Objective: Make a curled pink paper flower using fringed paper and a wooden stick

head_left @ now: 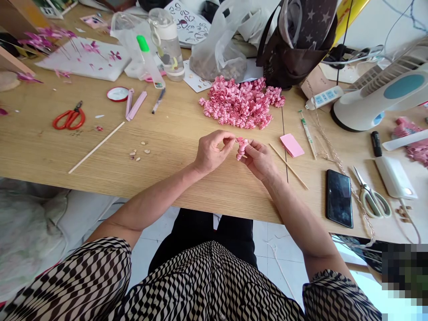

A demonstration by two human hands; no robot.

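Note:
Above the front part of the wooden table, my right hand (260,160) is closed on a small pink curled-paper flower (241,149), whose rolled ends hang below the fingers. My left hand (214,152) pinches at the flower's upper left edge with thumb and forefinger. Just behind both hands lies a heap of similar pink curled pieces (237,104). A small stack of pink paper sheets (292,145) is to the right, with a thin wooden stick (289,167) beside it, near my right hand.
Left: red-handled pliers (69,119), a long pale stick (96,147), a green-capped glue bottle (150,62). Right: a phone (339,198), scissors (372,200), a white fan (377,93), a power strip (324,97). A plastic bag (219,58) and dark bag (294,49) stand behind the heap.

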